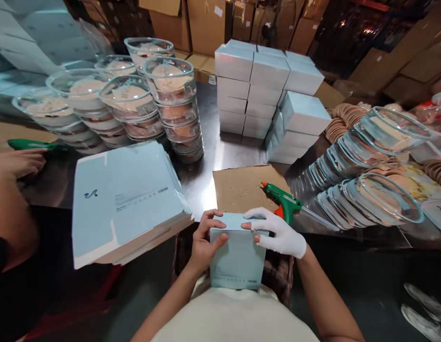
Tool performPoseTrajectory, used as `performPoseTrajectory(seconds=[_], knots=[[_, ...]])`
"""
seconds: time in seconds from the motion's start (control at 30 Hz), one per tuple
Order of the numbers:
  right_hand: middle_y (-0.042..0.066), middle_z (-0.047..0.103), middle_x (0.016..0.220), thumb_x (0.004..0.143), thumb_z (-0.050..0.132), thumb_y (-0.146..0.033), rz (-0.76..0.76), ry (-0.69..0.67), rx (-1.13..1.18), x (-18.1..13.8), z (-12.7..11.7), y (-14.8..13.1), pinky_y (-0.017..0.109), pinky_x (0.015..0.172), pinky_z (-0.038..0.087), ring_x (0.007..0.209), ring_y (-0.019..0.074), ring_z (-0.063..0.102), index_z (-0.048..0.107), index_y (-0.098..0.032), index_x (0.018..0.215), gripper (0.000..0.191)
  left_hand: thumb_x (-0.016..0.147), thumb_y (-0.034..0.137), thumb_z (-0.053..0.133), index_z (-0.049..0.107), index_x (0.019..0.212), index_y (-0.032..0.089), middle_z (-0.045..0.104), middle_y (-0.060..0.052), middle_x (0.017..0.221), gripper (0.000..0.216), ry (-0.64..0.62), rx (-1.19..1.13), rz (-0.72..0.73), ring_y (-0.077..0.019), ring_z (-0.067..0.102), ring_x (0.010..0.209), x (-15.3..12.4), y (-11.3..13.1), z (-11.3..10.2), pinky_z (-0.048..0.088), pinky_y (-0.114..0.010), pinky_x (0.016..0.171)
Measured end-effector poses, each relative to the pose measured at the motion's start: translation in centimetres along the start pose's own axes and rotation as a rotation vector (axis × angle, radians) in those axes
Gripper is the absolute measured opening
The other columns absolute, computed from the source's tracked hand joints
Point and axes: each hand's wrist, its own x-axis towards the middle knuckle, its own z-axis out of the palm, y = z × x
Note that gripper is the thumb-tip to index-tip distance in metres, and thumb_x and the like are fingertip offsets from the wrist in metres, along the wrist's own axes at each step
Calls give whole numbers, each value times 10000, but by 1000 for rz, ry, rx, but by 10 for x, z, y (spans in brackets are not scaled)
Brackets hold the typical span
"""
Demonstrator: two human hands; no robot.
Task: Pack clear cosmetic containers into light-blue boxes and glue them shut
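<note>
A pale blue cardboard box [238, 259] stands upright against my body at the table edge, with small print low on its side. My left hand [209, 235] is bare and grips the box's upper left corner, thumb on the near face and fingers over the top. On the upper right corner, my right hand [275, 232] wears a white glove that leaves some fingertips bare; its fingers are bent over the top edge. Just beyond the box lies a green glue gun [282, 199] with an orange nozzle and trigger, partly on a cardboard sheet [238, 187].
To the left lies a stack of flat printed box blanks [135, 190], overhanging the table edge. Stacked glass containers [177, 114] stand behind it; more glass containers [370, 199] lean at right. White boxes [252, 90] are piled at the back. Another person's hand [24, 164] is at far left.
</note>
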Motion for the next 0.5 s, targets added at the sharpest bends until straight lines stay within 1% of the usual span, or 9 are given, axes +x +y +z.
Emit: performPoseTrajectory(seconds=[0.13,0.2,0.23,0.27,0.33,0.4,0.43,0.47,0.5], knots=[[138,637,1374,1053,603,-354,-63,-23,-95,3,1,2,441,1105,514,1285,241,603,704,-265,1341,317,829,473,862,733,892,233,666,-90,1251,279,-2,-62,-106,-278,688,1166,0,6,5,535,-364,934],[139,643,1377,1062,579,-379,-61,-13,-85,-1,3,6,452,1110,510,1283,244,609,708,-266,1324,313,818,477,870,737,878,229,700,-93,1215,288,-16,-84,-119,-283,699,1163,1,8,10,540,-379,956],[143,636,1395,1052,590,-419,-28,17,-65,-5,6,9,464,1120,503,1294,252,609,706,-267,1319,328,816,480,872,740,871,227,716,-89,1163,291,-20,-84,-116,-282,705,1150,2,9,12,540,-393,976],[149,623,1416,1025,620,-492,31,89,-32,-12,10,11,477,1128,498,1307,266,607,695,-269,1324,381,816,485,870,743,865,225,725,-83,1105,293,-13,-74,-108,-278,710,1130,3,10,14,538,-405,992],[158,630,1396,909,676,-700,224,367,55,-30,21,11,492,1099,524,1266,297,638,675,-275,1318,590,824,488,861,747,854,222,725,-75,1038,291,41,-25,-86,-268,711,1094,8,13,14,536,-409,997],[137,722,1152,802,648,-861,483,660,132,-53,35,5,466,932,609,1012,298,722,721,-274,1169,696,828,485,855,746,846,223,723,-71,1023,285,135,31,-61,-256,708,1068,15,19,11,536,-390,972],[103,734,935,811,607,-879,608,722,146,-64,41,0,437,794,631,797,269,718,749,-271,1004,653,829,486,853,743,843,224,724,-70,1023,285,181,46,-57,-255,706,1071,18,22,9,534,-381,961],[70,674,695,829,582,-871,705,660,133,-74,46,-5,408,628,614,610,249,669,740,-260,796,631,827,492,854,737,841,224,724,-69,1025,292,223,49,-58,-257,705,1078,22,26,8,533,-373,954],[60,635,604,826,604,-845,719,503,133,-81,50,-9,399,545,589,571,264,669,739,-265,702,608,821,506,854,730,839,223,723,-69,1028,310,265,36,-62,-262,704,1090,26,29,8,534,-369,950]])
